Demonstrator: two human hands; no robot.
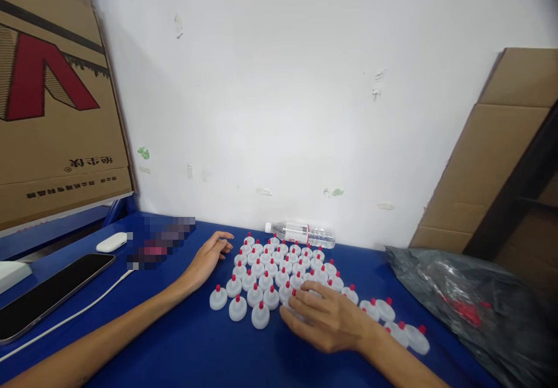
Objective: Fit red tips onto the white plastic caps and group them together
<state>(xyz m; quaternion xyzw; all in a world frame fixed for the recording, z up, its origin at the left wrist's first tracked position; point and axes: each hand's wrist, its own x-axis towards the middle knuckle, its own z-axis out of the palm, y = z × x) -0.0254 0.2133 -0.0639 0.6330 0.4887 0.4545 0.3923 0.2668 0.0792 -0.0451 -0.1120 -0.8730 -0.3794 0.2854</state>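
Note:
Several small white round caps with red tips (pixel 260 316) stand upright in a loose cluster on the blue table. My left hand (pixel 211 257) rests on the table at the cluster's left side, its fingers loosely bent and apart, with nothing in them. Over the front right of the cluster lies my right hand (pixel 326 317), palm down, fingers stretched out to the left and slightly apart. It covers some caps, and whether it touches them cannot be made out. More caps (pixel 416 339) stand to the right, some partly hidden behind my right forearm.
A clear water bottle (pixel 316 235) lies along the wall behind the caps. On the right is a dark plastic bag (pixel 436 295) with red pieces (pixel 468 312). A phone (pixel 52 295), a white cable (pixel 93 302) and a white case (pixel 111 242) lie left. Cardboard (pixel 52 143) stands behind them.

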